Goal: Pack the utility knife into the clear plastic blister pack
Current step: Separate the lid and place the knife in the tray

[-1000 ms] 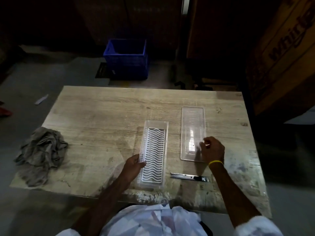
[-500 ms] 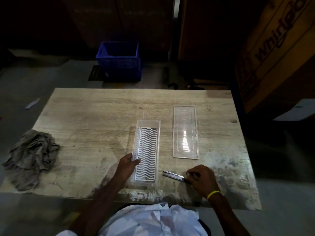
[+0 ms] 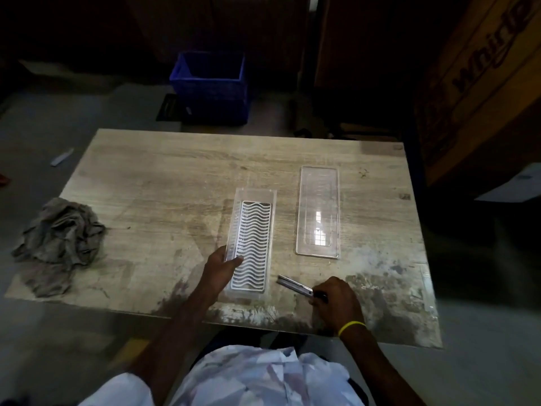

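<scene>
A clear plastic blister tray (image 3: 254, 230) with a white wavy-lined insert lies lengthwise in the middle of the wooden table (image 3: 164, 183). My left hand (image 3: 220, 269) grips its near left edge. The clear flat lid (image 3: 318, 210) lies apart to the right. The metal utility knife (image 3: 294, 285) sits just right of the tray's near end, its far tip tilted off the table. My right hand (image 3: 336, 301) is closed on its near end.
A crumpled grey rag (image 3: 60, 238) lies at the table's left edge. A blue crate (image 3: 211, 85) stands on the floor beyond the table. A large cardboard box (image 3: 480, 80) stands at the right. The table's near edge is worn and stained.
My right hand left the lid, came back to the near edge and took hold of the knife, whose far tip now points up and left. My left hand stays on the tray.
</scene>
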Demonstrator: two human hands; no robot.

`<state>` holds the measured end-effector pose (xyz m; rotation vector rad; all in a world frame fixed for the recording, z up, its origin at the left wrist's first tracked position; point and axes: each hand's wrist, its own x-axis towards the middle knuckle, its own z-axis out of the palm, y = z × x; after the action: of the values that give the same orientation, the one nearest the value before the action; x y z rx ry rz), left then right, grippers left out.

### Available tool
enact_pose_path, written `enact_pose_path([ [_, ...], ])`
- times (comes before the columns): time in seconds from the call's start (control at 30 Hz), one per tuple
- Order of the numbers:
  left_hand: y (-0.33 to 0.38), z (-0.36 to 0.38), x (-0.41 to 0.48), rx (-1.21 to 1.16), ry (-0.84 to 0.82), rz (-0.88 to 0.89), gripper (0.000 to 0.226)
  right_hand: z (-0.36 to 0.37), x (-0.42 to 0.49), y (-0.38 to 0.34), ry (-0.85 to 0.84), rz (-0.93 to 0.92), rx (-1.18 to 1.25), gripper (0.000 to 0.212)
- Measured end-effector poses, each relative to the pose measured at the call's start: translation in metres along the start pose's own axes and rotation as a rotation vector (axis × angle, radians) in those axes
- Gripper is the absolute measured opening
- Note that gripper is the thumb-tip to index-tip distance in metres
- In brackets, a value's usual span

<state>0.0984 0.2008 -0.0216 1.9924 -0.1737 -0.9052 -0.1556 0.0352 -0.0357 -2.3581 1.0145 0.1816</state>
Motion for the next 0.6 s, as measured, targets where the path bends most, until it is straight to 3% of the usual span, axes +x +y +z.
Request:
enact_pose_path([
  [0.17, 0.002, 0.000, -0.003, 0.031, -0.071, 0.026, 0.030, -0.005, 0.000, -0.011, -0.001, 0.134, 0.083, 0.019],
  [0.3, 0.012, -0.001, -0.007, 0.010, -0.139, 0.036, 0.026, -0.014, -0.001, -0.013, -0.023, 0.293, 0.185, 0.021],
  [0.47, 0.022, -0.013, -0.005, -0.052, -0.205, -0.067, 0.013, -0.016, -0.001, -0.006, -0.004, 0.560, 0.600, 0.035],
  [0.6, 0.027, -0.022, 0.001, -0.006, -0.253, -0.098, 0.022, -0.024, -0.007, -0.022, -0.013, 0.673, 0.989, 0.045],
])
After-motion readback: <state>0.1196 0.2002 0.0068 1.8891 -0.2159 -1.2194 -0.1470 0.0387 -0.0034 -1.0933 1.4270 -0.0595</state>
